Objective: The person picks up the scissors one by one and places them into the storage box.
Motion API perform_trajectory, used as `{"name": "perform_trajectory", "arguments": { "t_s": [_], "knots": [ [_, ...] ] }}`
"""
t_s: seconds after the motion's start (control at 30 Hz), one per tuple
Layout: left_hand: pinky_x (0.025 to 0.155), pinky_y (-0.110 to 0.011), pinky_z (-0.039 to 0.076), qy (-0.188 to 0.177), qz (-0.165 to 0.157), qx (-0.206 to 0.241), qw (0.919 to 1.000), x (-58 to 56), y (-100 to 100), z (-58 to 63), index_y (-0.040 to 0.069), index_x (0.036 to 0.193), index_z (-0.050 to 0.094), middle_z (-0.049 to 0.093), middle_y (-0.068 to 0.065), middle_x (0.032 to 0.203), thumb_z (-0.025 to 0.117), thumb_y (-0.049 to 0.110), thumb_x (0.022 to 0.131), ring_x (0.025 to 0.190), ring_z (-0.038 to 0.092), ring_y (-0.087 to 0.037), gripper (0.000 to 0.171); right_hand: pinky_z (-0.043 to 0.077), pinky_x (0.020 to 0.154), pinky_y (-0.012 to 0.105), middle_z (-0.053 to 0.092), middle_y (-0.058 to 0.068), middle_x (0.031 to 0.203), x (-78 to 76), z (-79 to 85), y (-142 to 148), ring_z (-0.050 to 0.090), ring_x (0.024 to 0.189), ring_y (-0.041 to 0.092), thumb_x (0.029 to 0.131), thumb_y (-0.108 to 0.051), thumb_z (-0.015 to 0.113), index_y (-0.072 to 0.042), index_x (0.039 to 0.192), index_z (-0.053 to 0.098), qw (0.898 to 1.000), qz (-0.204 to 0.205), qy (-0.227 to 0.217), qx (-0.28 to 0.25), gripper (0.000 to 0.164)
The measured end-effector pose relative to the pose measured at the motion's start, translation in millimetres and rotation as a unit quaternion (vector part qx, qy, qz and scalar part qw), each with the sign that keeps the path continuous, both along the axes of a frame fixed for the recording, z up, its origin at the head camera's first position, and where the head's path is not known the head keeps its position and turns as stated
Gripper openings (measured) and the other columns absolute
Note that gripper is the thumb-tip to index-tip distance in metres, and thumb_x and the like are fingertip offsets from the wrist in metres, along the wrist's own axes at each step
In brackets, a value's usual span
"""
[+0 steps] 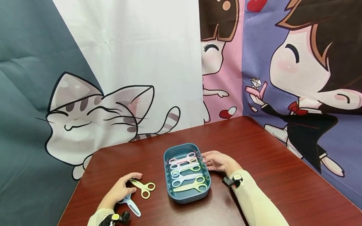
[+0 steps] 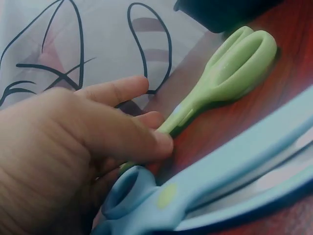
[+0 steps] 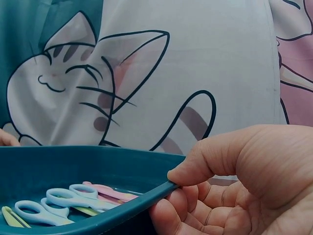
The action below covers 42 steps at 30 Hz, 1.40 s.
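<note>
My left hand (image 1: 123,188) is low over the table on the left, its thumb and index finger spread on either side of the blades of yellow-green scissors (image 1: 145,188). In the left wrist view the thumb overlaps those blades, and the handles point away from the hand. Light-blue scissors (image 1: 132,205) lie under and beside the same hand, their handles partly hidden by it. My right hand (image 1: 219,161) pinches the right rim of a teal plastic bin (image 3: 132,208), thumb on top and fingers curled below. Several pink, blue and green scissors (image 1: 185,179) lie side by side inside the bin.
The bin stands on a dark red-brown wooden table (image 1: 226,138), in front of the person. A printed cloth backdrop (image 1: 147,62) with a cartoon cat and figures hangs behind the table's far edge. Each wrist wears a small black camera (image 1: 233,181).
</note>
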<state>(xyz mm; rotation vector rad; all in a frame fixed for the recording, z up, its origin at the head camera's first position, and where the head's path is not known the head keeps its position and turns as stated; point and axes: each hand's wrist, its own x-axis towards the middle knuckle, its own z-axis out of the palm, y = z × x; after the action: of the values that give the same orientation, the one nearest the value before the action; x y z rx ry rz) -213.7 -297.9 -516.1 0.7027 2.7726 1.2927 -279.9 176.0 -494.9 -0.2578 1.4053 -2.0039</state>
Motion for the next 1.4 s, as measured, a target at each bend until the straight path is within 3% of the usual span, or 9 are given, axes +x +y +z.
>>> {"name": "perform_trajectory", "arguments": {
  "t_s": [0.23, 0.37, 0.57, 0.9, 1.23, 1.4],
  "knots": [
    [0.083, -0.026, 0.046, -0.02, 0.02, -0.011, 0.9995, 1.0, -0.2, 2.5, 0.007, 0.124, 0.069, 0.071, -0.003, 0.1, 0.077, -0.004, 0.08, 0.097, 0.06, -0.015, 0.046, 0.059, 0.068, 0.024, 0.069, 0.003, 0.09, -1.6, -2.0, -0.2, 0.069, 0.077, 0.01, 0.098, 0.008, 0.045, 0.002, 0.117, 0.053, 1.0, 0.002, 0.003, -0.002, 0.022],
    [0.086, -0.028, 0.047, -0.009, 0.015, -0.026, 0.9995, 0.6, -1.5, 3.5, 0.009, 0.121, 0.072, 0.072, -0.001, 0.103, 0.077, 0.001, 0.082, 0.1, 0.06, -0.014, 0.04, 0.059, 0.068, 0.024, 0.069, 0.003, 0.09, -1.9, -3.2, 0.0, 0.068, 0.076, 0.01, 0.098, 0.009, 0.044, 0.002, 0.117, 0.053, 1.0, 0.001, 0.001, -0.002, 0.022],
    [0.085, -0.022, 0.048, 0.036, -0.022, -0.027, 0.9988, -0.9, -6.6, 2.8, 0.006, 0.115, 0.075, 0.069, -0.007, 0.111, 0.073, 0.0, 0.086, 0.105, 0.058, -0.005, 0.03, 0.058, 0.067, 0.024, 0.069, 0.003, 0.09, -2.1, -3.1, -0.6, 0.068, 0.075, 0.01, 0.096, 0.007, 0.048, 0.004, 0.119, 0.052, 1.0, -0.005, 0.006, 0.003, 0.024],
    [0.086, -0.018, 0.046, 0.035, -0.028, 0.006, 0.999, 2.1, -6.2, 6.7, 0.003, 0.118, 0.073, 0.069, -0.012, 0.115, 0.067, 0.001, 0.091, 0.108, 0.058, -0.002, 0.027, 0.058, 0.068, 0.025, 0.069, 0.003, 0.09, -1.1, -5.3, -0.4, 0.067, 0.076, 0.01, 0.095, 0.007, 0.048, 0.005, 0.12, 0.052, 1.0, -0.008, 0.006, 0.007, 0.025],
    [0.086, -0.021, 0.046, -0.022, -0.014, 0.014, 0.9996, -1.0, 16.8, 26.0, 0.009, 0.122, 0.071, 0.068, -0.008, 0.121, 0.063, -0.001, 0.095, 0.107, 0.056, -0.004, 0.03, 0.059, 0.068, 0.025, 0.069, 0.003, 0.09, -0.9, -6.5, 0.1, 0.068, 0.075, 0.01, 0.096, 0.008, 0.046, 0.004, 0.118, 0.053, 1.0, -0.003, 0.004, 0.002, 0.023],
    [0.082, -0.023, 0.048, -0.029, -0.013, 0.014, 0.9994, -2.3, 32.1, 36.5, 0.008, 0.123, 0.07, 0.067, -0.01, 0.121, 0.063, -0.003, 0.095, 0.102, 0.057, -0.009, 0.031, 0.058, 0.067, 0.024, 0.069, 0.003, 0.09, -1.5, -5.4, -0.1, 0.067, 0.074, 0.01, 0.095, 0.007, 0.048, 0.004, 0.12, 0.052, 1.0, -0.005, 0.005, 0.004, 0.025]
  ]
}}
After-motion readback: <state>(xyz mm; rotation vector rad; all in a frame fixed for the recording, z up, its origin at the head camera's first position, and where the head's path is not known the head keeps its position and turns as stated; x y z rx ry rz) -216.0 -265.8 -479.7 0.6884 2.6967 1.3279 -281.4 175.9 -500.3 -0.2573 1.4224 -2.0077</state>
